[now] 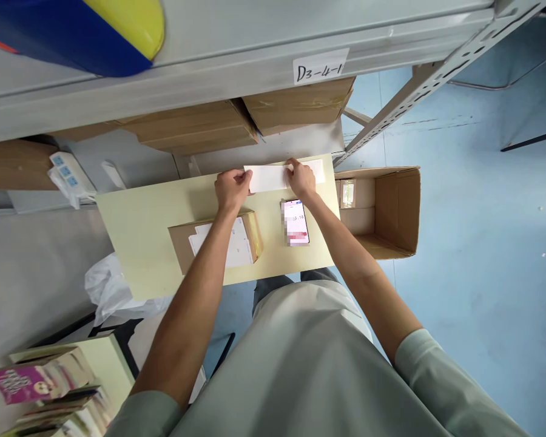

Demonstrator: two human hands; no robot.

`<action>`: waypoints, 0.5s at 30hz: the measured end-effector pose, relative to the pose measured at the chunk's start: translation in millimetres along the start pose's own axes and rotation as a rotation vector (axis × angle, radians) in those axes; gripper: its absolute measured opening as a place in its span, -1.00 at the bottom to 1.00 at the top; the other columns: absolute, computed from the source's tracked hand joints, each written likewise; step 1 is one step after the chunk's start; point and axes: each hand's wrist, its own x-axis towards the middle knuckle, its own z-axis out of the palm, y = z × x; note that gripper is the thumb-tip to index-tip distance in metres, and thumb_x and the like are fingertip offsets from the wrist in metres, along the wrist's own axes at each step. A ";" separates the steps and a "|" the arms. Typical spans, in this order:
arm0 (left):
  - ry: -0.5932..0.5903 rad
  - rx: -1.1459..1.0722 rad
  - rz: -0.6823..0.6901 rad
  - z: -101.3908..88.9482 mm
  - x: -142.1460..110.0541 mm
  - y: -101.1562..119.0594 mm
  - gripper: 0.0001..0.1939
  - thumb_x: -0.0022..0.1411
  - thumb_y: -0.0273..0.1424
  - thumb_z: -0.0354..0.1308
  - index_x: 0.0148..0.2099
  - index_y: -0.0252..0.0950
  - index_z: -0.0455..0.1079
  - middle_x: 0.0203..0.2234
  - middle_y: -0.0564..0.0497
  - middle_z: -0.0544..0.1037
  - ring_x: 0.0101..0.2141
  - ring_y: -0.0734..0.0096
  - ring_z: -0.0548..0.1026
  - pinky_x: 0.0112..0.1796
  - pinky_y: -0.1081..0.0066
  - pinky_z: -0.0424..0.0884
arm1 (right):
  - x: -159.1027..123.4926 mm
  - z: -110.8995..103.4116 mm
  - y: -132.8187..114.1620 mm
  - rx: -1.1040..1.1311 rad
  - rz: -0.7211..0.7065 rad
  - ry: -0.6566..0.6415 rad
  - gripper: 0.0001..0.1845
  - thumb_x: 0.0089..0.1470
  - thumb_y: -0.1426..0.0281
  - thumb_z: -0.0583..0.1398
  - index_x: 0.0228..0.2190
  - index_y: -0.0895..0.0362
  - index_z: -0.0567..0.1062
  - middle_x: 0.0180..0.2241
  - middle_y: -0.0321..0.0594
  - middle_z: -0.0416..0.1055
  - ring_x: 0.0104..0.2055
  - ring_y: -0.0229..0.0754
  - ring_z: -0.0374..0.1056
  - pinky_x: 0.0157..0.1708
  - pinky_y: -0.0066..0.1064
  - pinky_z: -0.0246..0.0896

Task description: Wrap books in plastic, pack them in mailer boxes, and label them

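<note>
A blank white paper strip [268,178] stretches between my hands over the far edge of the pale yellow table [141,224]. My left hand [232,189] pinches its left end between thumb and fingers. At the strip's right part, my right hand [301,179] has its fingers closed on the paper. Another white piece [317,170] shows just right of that hand; whether it is the same strip I cannot tell. Below my right hand lies a phone [296,222] with its screen lit. Under my left forearm sits a small cardboard box [253,233] with white printed sheets [239,243] on top.
An open cardboard box [397,212] stands right of the table, with a small taped box [347,193] inside. Ahead is a grey metal shelf [236,54] labelled D3-4-1, with cartons [195,124] beneath. A white plastic bag [113,285] and books [45,382] are at left.
</note>
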 end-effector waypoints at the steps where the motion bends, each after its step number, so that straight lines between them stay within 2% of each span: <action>1: 0.001 0.012 0.010 -0.7 -0.3 -1.1 -0.74 0.27 -0.21 0.27 -0.21 -0.33 0.58 -0.40 -0.01 0.64 -0.38 0.28 0.60 -0.29 0.31 0.62 | -2.4 -0.7 0.0 -0.003 -0.005 -0.002 -0.70 0.45 0.38 0.07 0.10 0.06 0.50 -0.24 -0.09 0.64 -0.08 0.14 0.56 0.03 -0.04 0.46; 4: 0.022 0.081 0.062 -1.6 1.3 -3.7 -0.74 0.30 -0.17 0.27 -0.24 -0.28 0.57 -0.37 -0.05 0.66 -0.26 0.19 0.64 -0.17 0.28 0.61 | -7.5 -4.6 -3.9 0.015 0.010 0.011 -0.76 0.47 0.35 0.10 0.07 0.05 0.48 -0.27 -0.14 0.64 -0.11 0.11 0.58 0.01 -0.09 0.46; 6: 0.041 0.122 0.096 -1.9 3.7 -4.1 -0.73 0.32 -0.15 0.26 -0.25 -0.26 0.56 -0.34 -0.07 0.68 -0.16 0.15 0.65 -0.11 0.27 0.59 | -7.9 -7.8 -9.1 0.080 0.068 0.016 -0.81 0.49 0.29 0.11 -0.03 0.07 0.49 -0.33 -0.17 0.63 -0.22 0.04 0.60 -0.03 -0.15 0.48; 10: 0.080 0.178 0.136 -3.4 7.8 -1.9 -0.72 0.35 -0.14 0.24 -0.25 -0.26 0.54 -0.31 -0.09 0.68 -0.11 0.13 0.63 -0.11 0.32 0.56 | -3.3 -9.6 -16.5 0.299 0.233 -0.077 -0.57 0.50 0.22 0.12 -0.43 0.09 0.47 -0.55 -0.26 0.54 -0.58 -0.21 0.48 -0.29 -0.39 0.49; 12: 0.095 0.199 0.144 -4.3 8.9 -0.9 -0.73 0.35 -0.16 0.24 -0.26 -0.25 0.53 -0.31 -0.08 0.68 -0.12 0.14 0.63 -0.12 0.34 0.55 | -0.2 -7.3 -15.6 0.373 0.288 -0.101 -0.47 0.49 0.22 0.16 -0.56 0.08 0.41 -0.62 -0.29 0.50 -0.65 -0.29 0.42 -0.39 -0.48 0.45; 15: 0.097 0.214 0.144 -5.1 10.4 -1.3 -0.75 0.35 -0.18 0.24 -0.27 -0.24 0.52 -0.32 -0.08 0.67 -0.13 0.13 0.63 -0.12 0.34 0.55 | 3.8 -2.7 -10.9 0.428 0.351 -0.099 -0.39 0.46 0.16 0.20 -0.64 0.08 0.38 -0.69 -0.33 0.44 -0.70 -0.33 0.38 -0.49 -0.56 0.39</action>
